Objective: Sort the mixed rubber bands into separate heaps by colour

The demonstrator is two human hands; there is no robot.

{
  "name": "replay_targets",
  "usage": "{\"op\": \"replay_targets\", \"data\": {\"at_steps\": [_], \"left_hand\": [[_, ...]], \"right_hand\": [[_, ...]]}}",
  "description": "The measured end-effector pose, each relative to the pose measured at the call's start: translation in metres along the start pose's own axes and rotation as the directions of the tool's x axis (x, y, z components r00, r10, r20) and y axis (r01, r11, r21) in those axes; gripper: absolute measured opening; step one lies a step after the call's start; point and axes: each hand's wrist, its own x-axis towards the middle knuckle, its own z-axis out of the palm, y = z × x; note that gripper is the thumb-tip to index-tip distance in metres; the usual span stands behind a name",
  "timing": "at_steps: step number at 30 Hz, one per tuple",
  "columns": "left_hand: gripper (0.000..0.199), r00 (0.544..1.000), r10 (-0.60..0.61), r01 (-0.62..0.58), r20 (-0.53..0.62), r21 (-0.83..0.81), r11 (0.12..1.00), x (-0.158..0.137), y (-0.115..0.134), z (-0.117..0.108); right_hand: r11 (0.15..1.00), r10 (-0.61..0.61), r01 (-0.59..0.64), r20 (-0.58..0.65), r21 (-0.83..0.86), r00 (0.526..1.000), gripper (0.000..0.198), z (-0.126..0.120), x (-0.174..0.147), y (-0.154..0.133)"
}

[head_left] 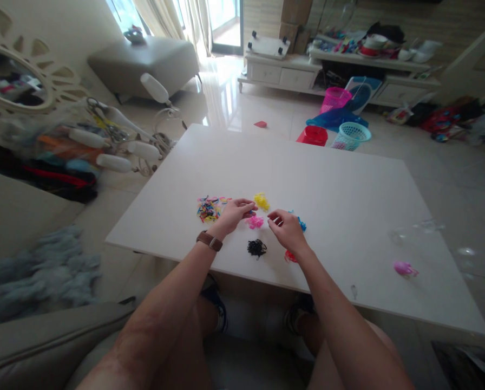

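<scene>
On the white table (340,206) lie small piles of coloured rubber bands. My left hand (239,212) is pinched over the pink bands (256,222), with a bit of dark blue band showing under its fingers. A mixed multicoloured pile (209,209) sits left of that hand, and yellow bands (261,201) lie just beyond its fingertips. My right hand (286,228) hovers right of the pink pile, fingers loosely curled and apart, nothing visible in them. It partly hides blue bands (302,223); red bands (290,257) show beside its wrist. Black bands (257,248) lie nearer me.
A purple object (405,268) and a small clear piece (353,292) lie on the table's right side. Beyond the far edge stand a red basket (313,135) and a light-blue basket (353,135). A lamp with white shades (116,162) is at the left.
</scene>
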Motion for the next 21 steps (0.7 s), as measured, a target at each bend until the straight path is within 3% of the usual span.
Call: {"op": "replay_targets", "data": {"at_steps": [9,13,21], "left_hand": [[0.013,0.988,-0.097,0.116,0.124,-0.161,0.98,0.001,-0.005,0.004],[0.015,0.977,-0.098,0.128,0.19,-0.15,0.98,-0.001,-0.008,0.005],[0.03,0.96,-0.082,0.105,0.267,-0.07,0.992,-0.007,-0.016,0.008]], "right_hand": [[0.995,-0.094,0.095,-0.042,0.017,0.995,0.013,0.01,0.002,-0.002],[0.993,-0.113,0.116,-0.103,0.02,0.988,0.015,0.011,0.004,-0.006],[0.989,-0.149,0.15,-0.025,0.014,0.988,0.011,0.014,0.002,-0.006]]}}
